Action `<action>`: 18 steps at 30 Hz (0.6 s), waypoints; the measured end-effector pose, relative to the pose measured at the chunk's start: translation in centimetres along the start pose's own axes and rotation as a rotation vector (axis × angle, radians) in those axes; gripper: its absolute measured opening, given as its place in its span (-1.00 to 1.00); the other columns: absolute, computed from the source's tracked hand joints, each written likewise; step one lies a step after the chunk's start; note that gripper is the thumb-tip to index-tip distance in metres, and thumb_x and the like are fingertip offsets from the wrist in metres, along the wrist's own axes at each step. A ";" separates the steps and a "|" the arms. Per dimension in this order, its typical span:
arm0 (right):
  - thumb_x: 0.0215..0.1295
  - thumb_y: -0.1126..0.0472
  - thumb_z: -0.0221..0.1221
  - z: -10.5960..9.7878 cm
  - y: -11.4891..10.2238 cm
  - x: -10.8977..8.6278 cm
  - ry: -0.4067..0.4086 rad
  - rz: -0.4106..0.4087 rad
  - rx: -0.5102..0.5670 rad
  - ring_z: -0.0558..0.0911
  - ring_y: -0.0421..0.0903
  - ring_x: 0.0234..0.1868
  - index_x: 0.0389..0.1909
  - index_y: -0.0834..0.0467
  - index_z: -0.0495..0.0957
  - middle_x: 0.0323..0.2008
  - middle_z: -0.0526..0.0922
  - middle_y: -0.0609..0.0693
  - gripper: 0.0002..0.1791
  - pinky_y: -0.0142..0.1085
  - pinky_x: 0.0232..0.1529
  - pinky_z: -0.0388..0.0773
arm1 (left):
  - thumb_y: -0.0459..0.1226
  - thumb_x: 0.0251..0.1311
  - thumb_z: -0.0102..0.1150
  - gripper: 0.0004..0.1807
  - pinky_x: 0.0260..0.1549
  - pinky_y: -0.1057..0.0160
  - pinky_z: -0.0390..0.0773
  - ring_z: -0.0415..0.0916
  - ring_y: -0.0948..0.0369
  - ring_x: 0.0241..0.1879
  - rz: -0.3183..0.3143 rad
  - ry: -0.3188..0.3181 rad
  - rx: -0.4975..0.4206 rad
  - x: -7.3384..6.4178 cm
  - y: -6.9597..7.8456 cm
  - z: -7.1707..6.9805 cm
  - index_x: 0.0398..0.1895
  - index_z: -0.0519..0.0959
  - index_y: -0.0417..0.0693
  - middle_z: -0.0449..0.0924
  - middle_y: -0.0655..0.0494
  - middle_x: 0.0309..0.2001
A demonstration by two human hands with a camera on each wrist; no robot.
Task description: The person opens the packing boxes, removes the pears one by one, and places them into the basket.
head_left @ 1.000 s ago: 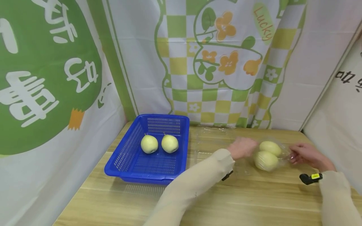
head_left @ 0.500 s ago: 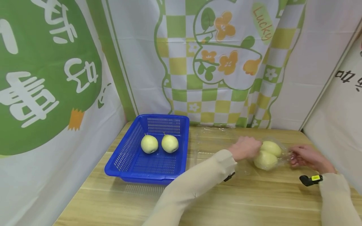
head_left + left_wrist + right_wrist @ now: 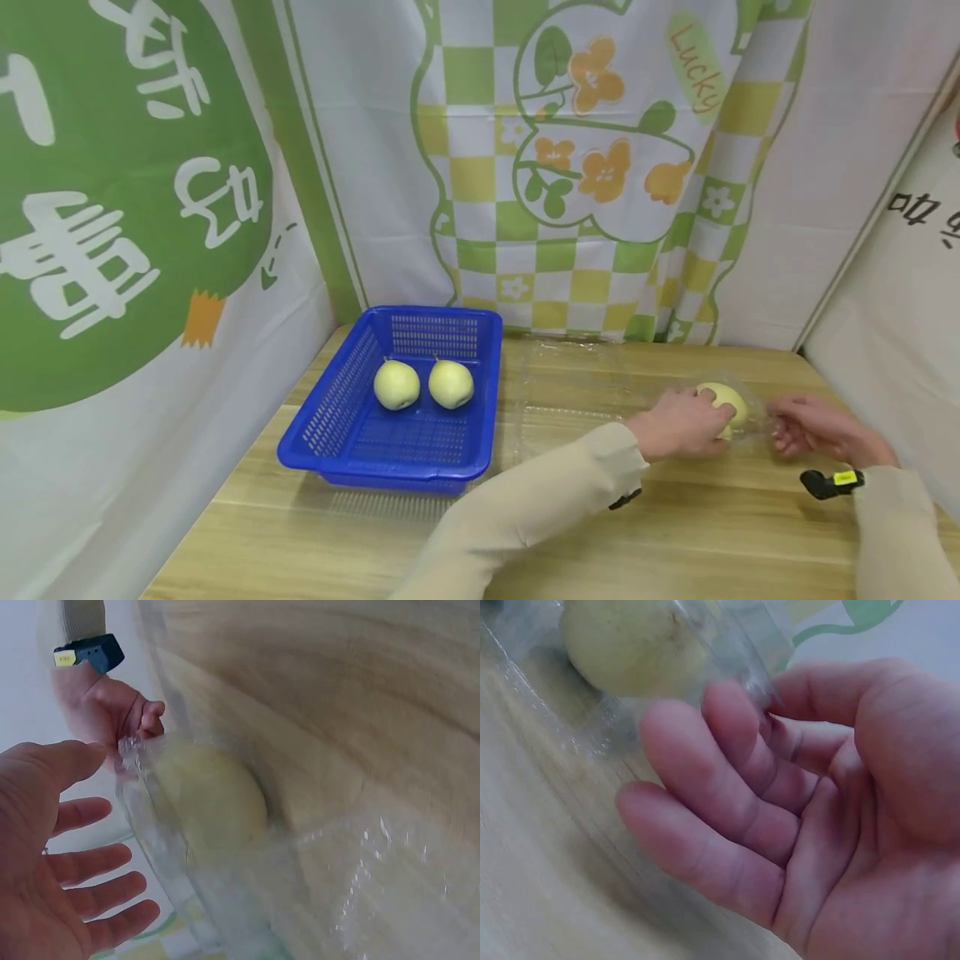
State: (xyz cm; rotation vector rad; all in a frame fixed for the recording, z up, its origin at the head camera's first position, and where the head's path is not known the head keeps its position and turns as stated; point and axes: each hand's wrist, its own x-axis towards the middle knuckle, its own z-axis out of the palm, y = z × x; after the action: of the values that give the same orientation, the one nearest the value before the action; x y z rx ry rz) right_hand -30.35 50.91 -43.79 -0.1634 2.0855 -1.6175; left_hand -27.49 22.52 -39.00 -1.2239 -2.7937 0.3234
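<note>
A clear plastic bag [image 3: 154, 799] with pears in it lies on the right side of the table. One pear [image 3: 727, 400] shows through the film in the head view; the nearer one is mostly hidden behind my left hand [image 3: 684, 423]. That hand reaches over the bag, its fingers spread and loosely bent beside the pear in the left wrist view. My right hand [image 3: 817, 427] pinches the gathered edge of the bag between thumb and forefinger, the other fingers half curled, as the right wrist view shows.
A blue plastic basket [image 3: 408, 479] stands on the left of the wooden table [image 3: 337, 542], with two pears [image 3: 396, 385] inside. Thin clear plastic [image 3: 570, 392] lies between basket and bag. A printed curtain [image 3: 480, 200] hangs behind the table.
My left hand has moved right, from the bag's left side to over the pears, covering most of the nearer one. My right hand stays at the bag's edge.
</note>
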 end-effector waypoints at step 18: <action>0.62 0.21 -0.33 -0.4 1.3 -0.7 -0.225 -0.044 0.143 0.71 -0.22 -0.33 -0.18 0.06 0.63 -0.40 0.68 -0.13 -0.52 -0.27 -0.21 0.69 | 0.03 0.42 -0.05 -0.62 0.14 0.21 0.41 0.37 0.29 0.15 0.012 0.036 0.036 0.5 2.0 1.2 0.26 0.29 0.48 0.39 0.38 0.20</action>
State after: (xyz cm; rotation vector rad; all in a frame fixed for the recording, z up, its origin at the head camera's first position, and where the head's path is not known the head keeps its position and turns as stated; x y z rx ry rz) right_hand -29.68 51.86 -44.72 -0.3289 1.8033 -1.6826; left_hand -26.61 24.00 -40.60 -1.2271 -2.7391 0.3470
